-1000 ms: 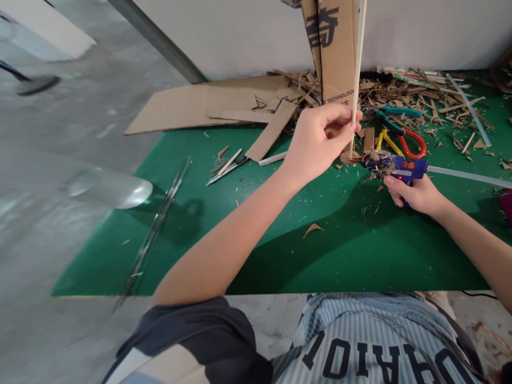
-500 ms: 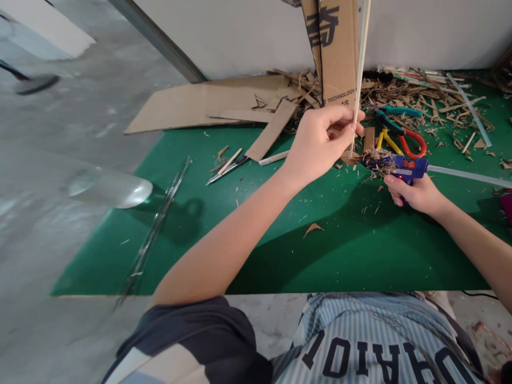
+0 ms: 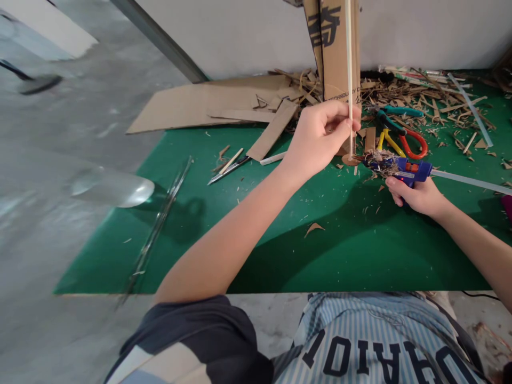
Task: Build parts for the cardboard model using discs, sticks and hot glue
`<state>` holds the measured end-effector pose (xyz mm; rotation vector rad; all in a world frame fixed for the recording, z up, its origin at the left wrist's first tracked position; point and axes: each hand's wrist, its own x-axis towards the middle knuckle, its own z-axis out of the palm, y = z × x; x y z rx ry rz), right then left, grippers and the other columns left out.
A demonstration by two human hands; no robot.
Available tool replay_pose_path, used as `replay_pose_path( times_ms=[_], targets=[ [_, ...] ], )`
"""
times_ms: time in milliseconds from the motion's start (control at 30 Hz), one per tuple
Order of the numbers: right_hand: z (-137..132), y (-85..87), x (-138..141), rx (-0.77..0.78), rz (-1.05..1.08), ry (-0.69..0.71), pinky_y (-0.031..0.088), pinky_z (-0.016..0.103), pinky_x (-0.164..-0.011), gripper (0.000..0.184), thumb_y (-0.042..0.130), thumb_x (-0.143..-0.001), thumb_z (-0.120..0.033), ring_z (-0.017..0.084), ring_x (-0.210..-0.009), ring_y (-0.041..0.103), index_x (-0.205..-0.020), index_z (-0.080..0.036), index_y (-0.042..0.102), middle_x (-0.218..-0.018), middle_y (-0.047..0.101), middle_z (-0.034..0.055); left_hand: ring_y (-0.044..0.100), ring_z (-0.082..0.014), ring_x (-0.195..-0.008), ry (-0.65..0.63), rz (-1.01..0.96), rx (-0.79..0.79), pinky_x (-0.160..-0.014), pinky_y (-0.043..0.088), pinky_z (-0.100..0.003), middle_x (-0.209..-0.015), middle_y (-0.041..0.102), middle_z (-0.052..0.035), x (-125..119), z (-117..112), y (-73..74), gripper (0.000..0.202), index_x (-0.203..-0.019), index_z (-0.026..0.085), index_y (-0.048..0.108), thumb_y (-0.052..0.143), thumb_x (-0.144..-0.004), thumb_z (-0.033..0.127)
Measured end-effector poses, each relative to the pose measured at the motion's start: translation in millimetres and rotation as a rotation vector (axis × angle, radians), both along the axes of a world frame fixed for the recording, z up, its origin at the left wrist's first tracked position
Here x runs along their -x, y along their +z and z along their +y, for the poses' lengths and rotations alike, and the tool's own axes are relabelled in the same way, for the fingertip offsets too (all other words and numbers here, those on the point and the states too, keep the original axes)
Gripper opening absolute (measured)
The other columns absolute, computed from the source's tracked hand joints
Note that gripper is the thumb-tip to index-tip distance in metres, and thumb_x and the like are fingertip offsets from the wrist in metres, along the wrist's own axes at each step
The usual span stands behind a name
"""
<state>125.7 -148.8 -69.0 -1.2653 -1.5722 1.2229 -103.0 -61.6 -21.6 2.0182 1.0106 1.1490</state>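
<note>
Between the thumb and fingers of my left hand [image 3: 320, 138] is a thin pale wooden stick [image 3: 349, 58], held nearly upright. Its lower end meets a small round cardboard disc [image 3: 350, 159] on the green table. My right hand [image 3: 416, 194] is wrapped round the handle of a blue glue gun [image 3: 414, 172]. Brown scraps cling to the gun's front, and its nozzle points left at the foot of the stick. A translucent glue stick [image 3: 472, 180] sticks out of the gun's back. Whether glue is flowing is too small to tell.
Teal-handled pliers [image 3: 404, 111] and red-and-yellow-handled scissors [image 3: 414, 144] lie just behind the gun. Cardboard scraps [image 3: 436, 96] heap along the wall, beside a standing cardboard piece [image 3: 336, 69]. A clear bottle [image 3: 116, 186] and thin dark rods [image 3: 160, 218] are at the left of the green table [image 3: 256, 256].
The stick's upper part has swung left, so it now stands more upright over the disc. The glue gun stays by its foot, in my right hand.
</note>
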Motion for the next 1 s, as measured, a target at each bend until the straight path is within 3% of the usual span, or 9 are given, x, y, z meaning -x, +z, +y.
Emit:
replay_pose_path(
  times_ms=[533,800,1000],
  targets=[
    [-2.3,-0.8,-1.4,-0.003,-0.049,0.008,0.041,0.028,-0.047,0.059,0.067,-0.078,-0.078,0.010,-0.044,0.048,-0.069,-0.021,0.054,-0.048,0.052,-0.0033,0.076,-0.0189,-0.089,-0.001,-0.080,0.071,-0.076,0.066,-0.033,-0.090,0.073,-0.0035,0.9,8.8,-4.3,0.016,-0.103,0.022,0.070,0.056,-0.097,0.027],
    [-2.8,-4.8,-3.8,0.027,-0.057,0.017,0.041,0.028,-0.047,0.060,0.068,-0.077,-0.079,0.010,-0.045,0.049,-0.071,-0.021,0.055,-0.051,0.053,-0.0031,0.075,-0.0195,-0.094,-0.022,-0.119,0.143,-0.078,0.065,-0.035,-0.091,0.070,-0.0037,-1.0,8.8,-4.9,0.019,-0.105,0.020,0.070,0.053,-0.097,0.023],
    [-3.8,-1.0,-2.8,-0.015,-0.003,0.038,0.041,0.029,-0.049,0.058,0.068,-0.081,-0.075,0.010,-0.045,0.048,-0.065,-0.022,0.051,-0.051,0.050,-0.0034,0.074,-0.0165,-0.084,-0.032,-0.148,0.160,-0.075,0.064,-0.032,-0.086,0.069,-0.0033,0.1,8.6,-2.0,0.018,-0.106,0.020,0.069,0.054,-0.096,0.021]
  ],
)
